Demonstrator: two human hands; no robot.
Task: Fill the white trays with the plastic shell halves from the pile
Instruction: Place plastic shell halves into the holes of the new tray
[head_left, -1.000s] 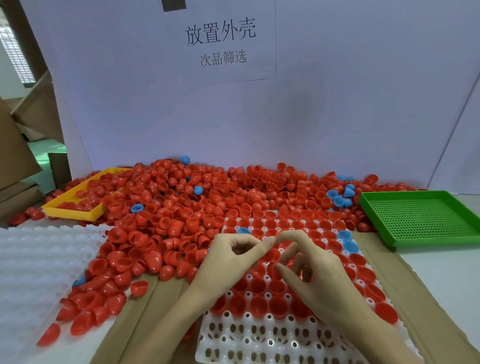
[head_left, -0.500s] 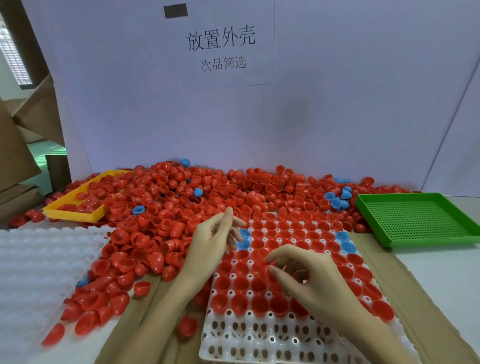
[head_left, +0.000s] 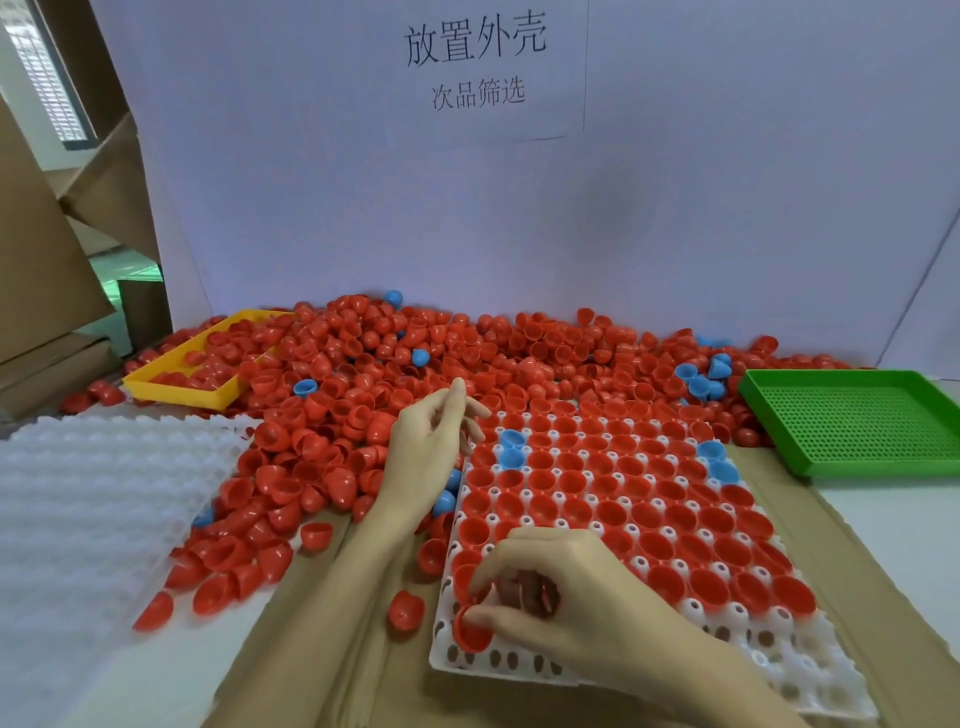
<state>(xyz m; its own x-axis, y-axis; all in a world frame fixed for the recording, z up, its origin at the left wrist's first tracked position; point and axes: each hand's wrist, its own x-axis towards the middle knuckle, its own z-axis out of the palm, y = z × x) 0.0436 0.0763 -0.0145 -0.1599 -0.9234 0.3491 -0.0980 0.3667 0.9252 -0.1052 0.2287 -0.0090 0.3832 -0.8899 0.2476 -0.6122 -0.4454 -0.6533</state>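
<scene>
Two hands work: our right hand (head_left: 566, 597) pinches a red shell half (head_left: 470, 631) at the white tray (head_left: 810, 670)'s seven-o'clock corner, while our left hand (head_left: 426, 452), fingers loosely spread, hovers at the pile (head_left: 363, 374)'s six-o'clock edge.

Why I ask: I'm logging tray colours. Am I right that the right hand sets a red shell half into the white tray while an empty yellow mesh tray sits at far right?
Not quite: the head view shows that mesh tray is green. The rest holds: the right hand sets a red shell half into the white tray.
</scene>
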